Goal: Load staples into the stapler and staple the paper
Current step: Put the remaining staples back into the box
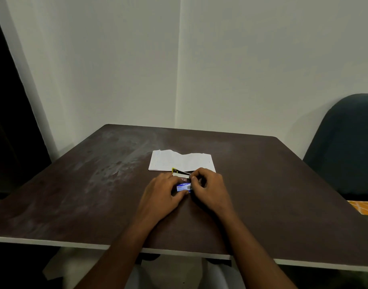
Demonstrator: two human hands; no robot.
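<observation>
A small blue staple box (183, 187) sits at the middle of the dark table (95, 184). My left hand (164, 190) holds it between thumb and fingers. My right hand (208, 185) pinches at the box's right end, fingers curled; whether it holds staples is too small to tell. Just behind the hands lies a black and yellow stapler (180, 172), partly hidden by my fingers. Beyond it a white sheet of paper (181, 160) lies flat, its far edge a little creased.
A dark chair (345, 147) stands at the table's right side. An orange patterned thing (364, 207) shows past the right edge. Pale walls meet in a corner behind the table. The table's white front rim (54, 243) is close to me.
</observation>
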